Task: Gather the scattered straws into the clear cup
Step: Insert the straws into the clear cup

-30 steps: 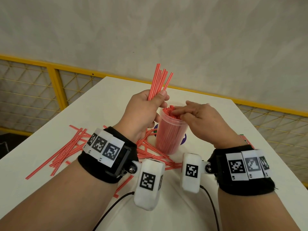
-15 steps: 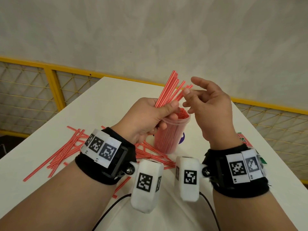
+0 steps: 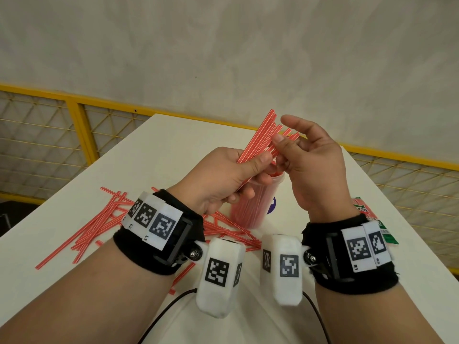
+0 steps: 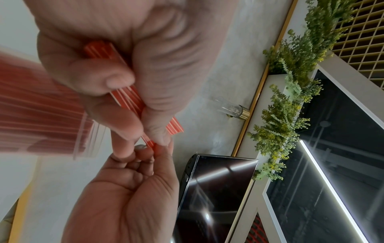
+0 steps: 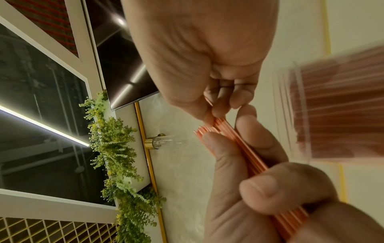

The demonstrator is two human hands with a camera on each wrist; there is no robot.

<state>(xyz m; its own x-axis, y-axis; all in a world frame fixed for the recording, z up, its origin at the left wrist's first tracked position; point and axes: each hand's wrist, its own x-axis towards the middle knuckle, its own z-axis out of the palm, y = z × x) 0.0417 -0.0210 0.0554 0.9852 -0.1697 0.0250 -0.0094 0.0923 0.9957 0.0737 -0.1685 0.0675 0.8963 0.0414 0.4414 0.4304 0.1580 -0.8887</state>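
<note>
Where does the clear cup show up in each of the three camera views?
Head: clear cup, centre, below the left hand.
Left wrist: blurred, left edge.
Right wrist: blurred, right edge.
Shared landmark: the held straw bundle.

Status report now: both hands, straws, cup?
Left hand grips straw bundle. Right hand pinches bundle's tips. Clear cup nearly full; loose straws remain on table. Nothing blocking.
</note>
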